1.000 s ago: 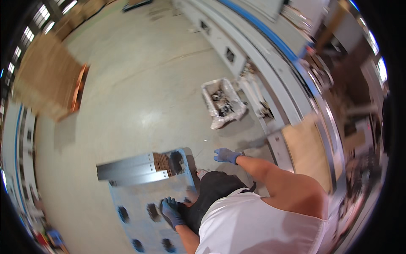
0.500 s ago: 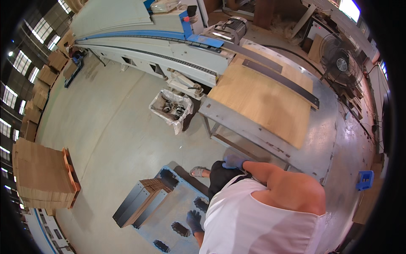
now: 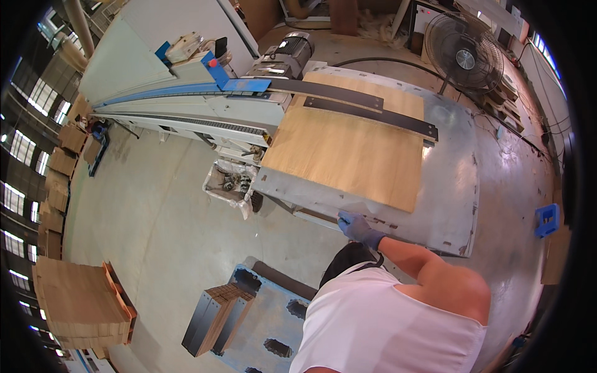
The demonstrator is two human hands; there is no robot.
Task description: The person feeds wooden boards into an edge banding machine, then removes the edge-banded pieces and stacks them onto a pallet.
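Observation:
My right hand (image 3: pixel 359 227), in a blue-grey glove, hangs just off the near edge of the grey metal table (image 3: pixel 292 191). Its fingers are loosely bent and seem to hold nothing. On that table lies a wood-coloured board (image 3: pixel 354 152). Two dark strips rest across the board's far part, a shorter strip (image 3: pixel 329 89) behind and a longer strip (image 3: pixel 373 117) with holes near its ends. My left hand is out of view. At my left, a stack of dark-faced panels (image 3: pixel 217 317) stands on a blue-edged platform (image 3: pixel 261 317) with cut-out holes.
A long white and blue machine (image 3: pixel 186 118) adjoins the table's left end. Beneath it is a lined bin (image 3: pixel 227 186) with dark items inside. A pedestal fan (image 3: pixel 463 56) stands behind, a blue plastic stool (image 3: pixel 546 221) at right, and a cardboard stack (image 3: pixel 81 304) at far left.
My right hand has risen from beside my leg to the table's near edge. My left hand has left the view from over the platform. The view has shifted toward the table.

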